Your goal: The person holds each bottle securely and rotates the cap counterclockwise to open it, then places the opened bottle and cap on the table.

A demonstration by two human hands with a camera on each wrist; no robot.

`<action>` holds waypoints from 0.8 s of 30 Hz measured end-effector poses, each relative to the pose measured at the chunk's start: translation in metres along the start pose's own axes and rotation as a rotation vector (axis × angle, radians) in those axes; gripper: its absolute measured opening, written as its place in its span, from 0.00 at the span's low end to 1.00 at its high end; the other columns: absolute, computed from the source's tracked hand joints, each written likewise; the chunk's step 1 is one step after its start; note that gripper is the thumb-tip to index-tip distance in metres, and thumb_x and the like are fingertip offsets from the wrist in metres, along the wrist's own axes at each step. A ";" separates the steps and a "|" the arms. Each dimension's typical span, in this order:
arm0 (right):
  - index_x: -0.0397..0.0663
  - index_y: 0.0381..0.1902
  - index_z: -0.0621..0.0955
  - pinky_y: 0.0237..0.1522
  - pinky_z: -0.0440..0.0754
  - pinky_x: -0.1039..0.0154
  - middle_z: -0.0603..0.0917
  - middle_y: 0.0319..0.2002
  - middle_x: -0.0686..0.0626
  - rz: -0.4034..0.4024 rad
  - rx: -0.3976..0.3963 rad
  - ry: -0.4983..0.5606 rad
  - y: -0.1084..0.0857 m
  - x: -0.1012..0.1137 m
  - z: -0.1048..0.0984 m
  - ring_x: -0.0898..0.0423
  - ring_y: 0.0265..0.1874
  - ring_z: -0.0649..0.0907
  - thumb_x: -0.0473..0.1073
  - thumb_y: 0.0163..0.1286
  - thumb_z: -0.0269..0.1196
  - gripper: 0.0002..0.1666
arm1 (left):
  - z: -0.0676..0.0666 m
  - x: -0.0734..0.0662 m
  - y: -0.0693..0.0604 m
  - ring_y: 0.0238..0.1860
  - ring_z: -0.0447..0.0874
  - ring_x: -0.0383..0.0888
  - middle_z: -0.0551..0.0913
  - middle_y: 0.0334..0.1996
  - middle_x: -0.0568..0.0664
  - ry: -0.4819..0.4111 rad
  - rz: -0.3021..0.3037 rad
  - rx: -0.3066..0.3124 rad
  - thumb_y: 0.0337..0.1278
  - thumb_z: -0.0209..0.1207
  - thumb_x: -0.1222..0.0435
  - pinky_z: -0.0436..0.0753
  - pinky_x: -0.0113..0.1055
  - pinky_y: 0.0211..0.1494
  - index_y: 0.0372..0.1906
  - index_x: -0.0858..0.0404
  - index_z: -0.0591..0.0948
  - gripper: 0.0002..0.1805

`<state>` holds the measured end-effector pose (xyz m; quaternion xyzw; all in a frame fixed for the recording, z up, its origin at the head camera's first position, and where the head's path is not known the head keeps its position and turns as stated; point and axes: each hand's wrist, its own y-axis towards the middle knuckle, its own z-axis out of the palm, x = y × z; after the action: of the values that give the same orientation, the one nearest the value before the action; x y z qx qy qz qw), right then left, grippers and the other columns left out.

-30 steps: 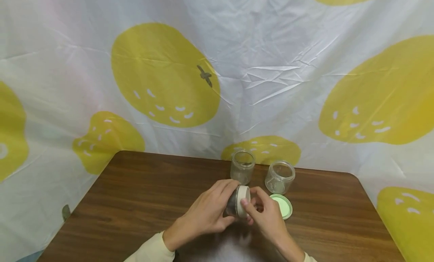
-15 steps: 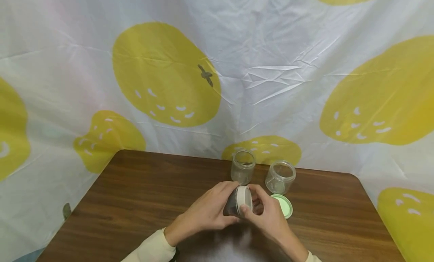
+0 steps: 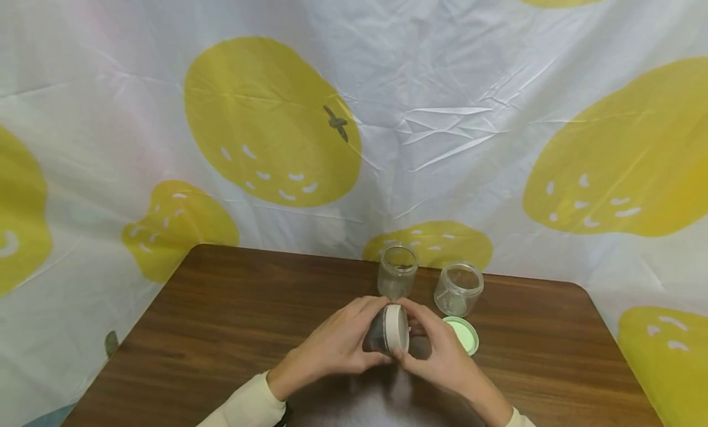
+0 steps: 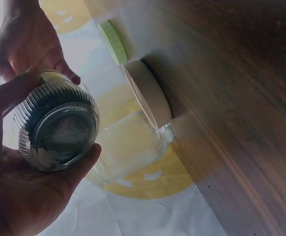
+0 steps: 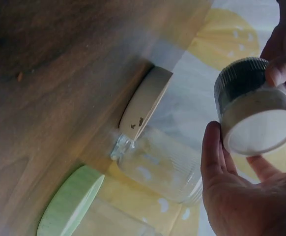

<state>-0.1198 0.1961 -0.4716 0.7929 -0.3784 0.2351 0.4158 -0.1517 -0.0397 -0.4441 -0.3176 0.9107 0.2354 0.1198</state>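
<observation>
A ribbed glass jar (image 3: pixel 376 333) with dark contents is held tilted above the table, its beige lid (image 3: pixel 395 330) facing right. My left hand (image 3: pixel 340 341) grips the glass body; in the left wrist view the jar's base (image 4: pixel 67 133) faces the camera. On the other side my right hand (image 3: pixel 445 350) spans the lid, index finger at its upper edge and thumb at its lower edge. The right wrist view shows the lid's pale top (image 5: pixel 263 132) with fingertips at its rim. Whether the lid is tight cannot be seen.
Two uncovered clear jars (image 3: pixel 397 272) (image 3: pixel 458 289) stand near the table's back edge. A green lid (image 3: pixel 463 336) lies right of my hands. Another beige lid (image 5: pixel 145 98) rests on the brown table (image 3: pixel 249 304). A lemon-print cloth (image 3: pixel 442 187) hangs behind.
My right thumb has slid from the lid's face down to its lower edge, and the right-hand fingers have spread around the rim. The left hand keeps its grip, nearly still.
</observation>
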 end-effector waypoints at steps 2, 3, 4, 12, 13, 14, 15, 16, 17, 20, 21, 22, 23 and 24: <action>0.46 0.77 0.71 0.50 0.91 0.58 0.84 0.59 0.47 -0.023 0.018 0.014 0.000 0.000 -0.001 0.56 0.54 0.87 0.37 0.60 0.76 0.48 | 0.000 0.000 -0.001 0.64 0.82 0.45 0.81 0.64 0.51 0.008 -0.005 0.005 0.47 0.80 0.47 0.83 0.41 0.69 0.73 0.61 0.71 0.50; 0.46 0.77 0.70 0.51 0.90 0.58 0.83 0.59 0.47 -0.032 0.028 0.018 -0.001 0.000 -0.002 0.56 0.54 0.86 0.37 0.60 0.76 0.48 | 0.000 0.000 -0.001 0.64 0.82 0.45 0.81 0.64 0.51 0.010 -0.011 0.009 0.47 0.80 0.47 0.82 0.41 0.69 0.73 0.61 0.71 0.50; 0.46 0.78 0.70 0.51 0.90 0.58 0.83 0.60 0.47 -0.043 0.035 0.018 -0.001 0.001 -0.002 0.57 0.55 0.86 0.37 0.61 0.76 0.48 | 0.001 -0.001 -0.002 0.64 0.82 0.45 0.81 0.64 0.50 0.012 -0.016 0.013 0.47 0.80 0.47 0.82 0.41 0.69 0.73 0.61 0.71 0.50; 0.48 0.81 0.65 0.53 0.89 0.57 0.78 0.69 0.49 -0.061 0.082 -0.041 -0.006 0.005 -0.005 0.61 0.63 0.79 0.39 0.65 0.75 0.51 | 0.002 -0.002 -0.004 0.66 0.81 0.44 0.81 0.66 0.48 0.000 -0.043 0.033 0.48 0.79 0.46 0.81 0.40 0.71 0.75 0.58 0.69 0.51; 0.50 0.82 0.64 0.53 0.88 0.56 0.78 0.69 0.50 -0.044 0.082 -0.061 -0.007 0.006 -0.005 0.60 0.61 0.80 0.41 0.66 0.75 0.50 | 0.002 -0.002 -0.004 0.66 0.81 0.44 0.81 0.66 0.48 -0.001 -0.043 0.032 0.48 0.80 0.46 0.81 0.40 0.71 0.75 0.58 0.69 0.51; 0.51 0.82 0.64 0.53 0.88 0.55 0.78 0.69 0.50 -0.024 0.080 -0.077 -0.008 0.007 -0.005 0.60 0.59 0.82 0.42 0.67 0.74 0.50 | 0.002 -0.002 -0.004 0.66 0.81 0.44 0.81 0.66 0.48 -0.001 -0.041 0.029 0.47 0.80 0.46 0.81 0.41 0.70 0.75 0.58 0.70 0.51; 0.52 0.82 0.63 0.52 0.88 0.55 0.78 0.68 0.50 0.002 0.074 -0.096 -0.008 0.008 -0.005 0.59 0.56 0.84 0.44 0.69 0.73 0.49 | 0.002 -0.002 -0.003 0.66 0.81 0.44 0.81 0.66 0.48 0.004 -0.038 0.024 0.46 0.80 0.46 0.82 0.40 0.70 0.75 0.57 0.70 0.51; 0.53 0.83 0.62 0.51 0.88 0.54 0.79 0.68 0.49 0.037 0.063 -0.117 -0.009 0.009 -0.005 0.59 0.54 0.86 0.46 0.70 0.72 0.49 | 0.002 -0.002 -0.003 0.65 0.81 0.44 0.81 0.65 0.47 0.007 -0.034 0.019 0.45 0.81 0.46 0.82 0.40 0.69 0.74 0.57 0.71 0.51; 0.54 0.83 0.62 0.51 0.88 0.54 0.80 0.67 0.49 0.080 0.048 -0.134 -0.009 0.011 -0.004 0.58 0.51 0.87 0.48 0.72 0.71 0.47 | 0.001 -0.002 -0.002 0.65 0.81 0.44 0.81 0.65 0.47 0.011 -0.030 0.013 0.45 0.81 0.46 0.82 0.40 0.69 0.74 0.57 0.71 0.51; 0.52 0.80 0.66 0.47 0.89 0.56 0.86 0.61 0.47 0.233 -0.019 -0.184 -0.008 0.016 -0.002 0.57 0.43 0.91 0.51 0.77 0.65 0.38 | 0.001 -0.003 -0.001 0.64 0.81 0.44 0.81 0.65 0.47 0.019 -0.020 -0.001 0.43 0.82 0.47 0.82 0.40 0.68 0.72 0.57 0.72 0.50; 0.52 0.77 0.70 0.46 0.89 0.58 0.89 0.58 0.48 0.290 -0.043 -0.208 -0.007 0.019 -0.002 0.57 0.42 0.91 0.53 0.79 0.63 0.34 | 0.001 -0.003 0.000 0.64 0.81 0.44 0.81 0.65 0.47 0.022 -0.019 -0.004 0.43 0.82 0.47 0.82 0.40 0.68 0.72 0.56 0.72 0.50; 0.53 0.73 0.75 0.45 0.88 0.59 0.91 0.54 0.50 0.349 -0.064 -0.234 -0.005 0.021 -0.001 0.59 0.41 0.91 0.55 0.80 0.61 0.29 | 0.001 -0.004 0.000 0.65 0.81 0.44 0.81 0.65 0.47 0.023 -0.019 -0.005 0.43 0.82 0.47 0.82 0.40 0.69 0.72 0.56 0.72 0.50; 0.53 0.67 0.80 0.44 0.87 0.60 0.92 0.48 0.53 0.405 -0.080 -0.262 -0.003 0.024 -0.001 0.60 0.39 0.90 0.58 0.80 0.60 0.25 | 0.001 -0.004 0.001 0.65 0.81 0.44 0.81 0.64 0.47 0.025 -0.019 -0.007 0.42 0.82 0.46 0.82 0.40 0.69 0.72 0.56 0.72 0.50; 0.55 0.57 0.85 0.41 0.86 0.61 0.93 0.41 0.56 0.459 -0.083 -0.292 -0.002 0.027 -0.001 0.62 0.36 0.89 0.61 0.80 0.58 0.23 | 0.001 -0.004 0.001 0.65 0.81 0.44 0.81 0.64 0.46 0.027 -0.019 -0.009 0.42 0.82 0.46 0.82 0.40 0.69 0.71 0.55 0.72 0.50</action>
<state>-0.1023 0.1867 -0.4535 0.6940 -0.6134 0.1908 0.3250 -0.1488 -0.0361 -0.4432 -0.3299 0.9082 0.2338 0.1081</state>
